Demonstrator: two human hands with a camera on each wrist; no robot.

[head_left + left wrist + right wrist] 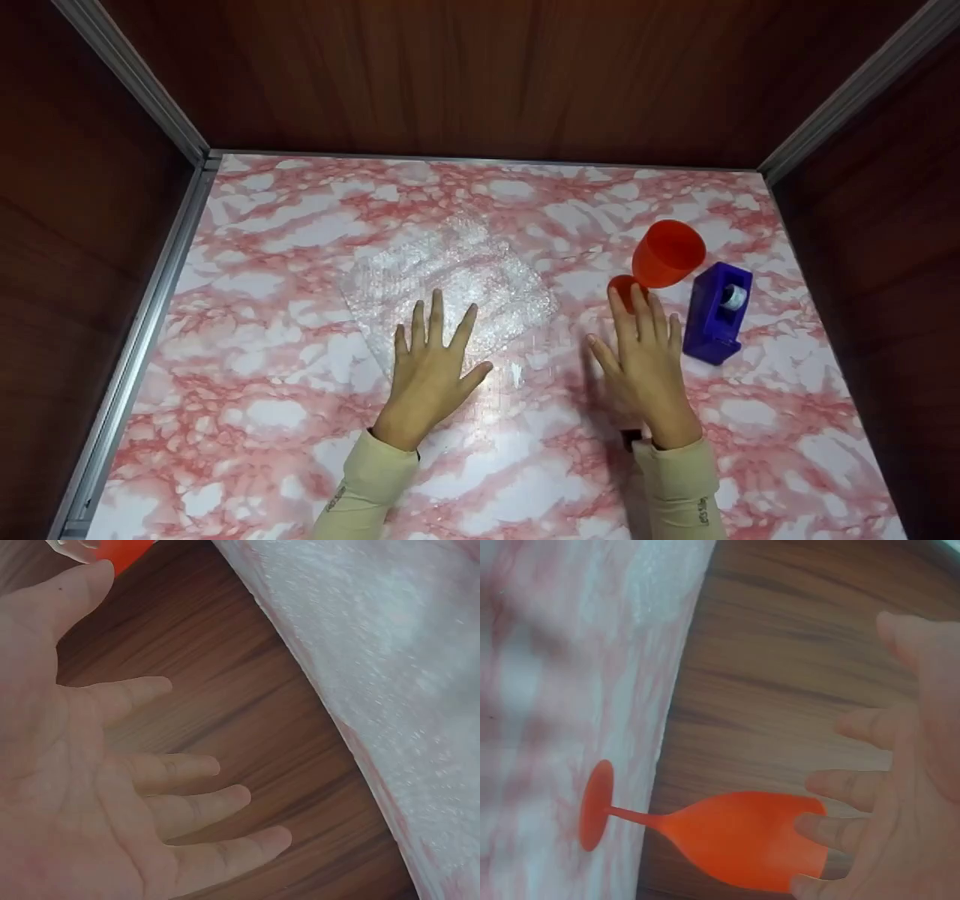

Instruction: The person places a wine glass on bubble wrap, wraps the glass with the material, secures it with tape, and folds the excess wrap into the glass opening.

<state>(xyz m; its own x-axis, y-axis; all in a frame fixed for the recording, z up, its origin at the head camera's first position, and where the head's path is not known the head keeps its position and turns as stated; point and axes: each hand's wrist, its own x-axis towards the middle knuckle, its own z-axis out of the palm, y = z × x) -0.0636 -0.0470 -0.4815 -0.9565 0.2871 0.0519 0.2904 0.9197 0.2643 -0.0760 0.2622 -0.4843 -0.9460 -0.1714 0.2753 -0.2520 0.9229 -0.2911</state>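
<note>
An orange-red goblet (667, 255) stands upright on its round foot on the right half of the table. My right hand (646, 367) hovers palm down, its fingers straight and spread. In the head view its fingertips overlap the goblet's foot; the right wrist view puts them by the goblet's bowl (742, 836), and whether they touch it I cannot tell. Held above the near edge of a sheet of clear bubble wrap (457, 277), my left hand (427, 375) has its fingers spread and holds nothing. The wrap lies flat, turned cornerwise.
Just right of the goblet stands a blue-purple tape dispenser (712, 315) with a small roll (733, 297) in it. The table (285, 450) has a pink and white marbled cover. Dark wood-grain panels (480, 75) wall it in at the back and both sides.
</note>
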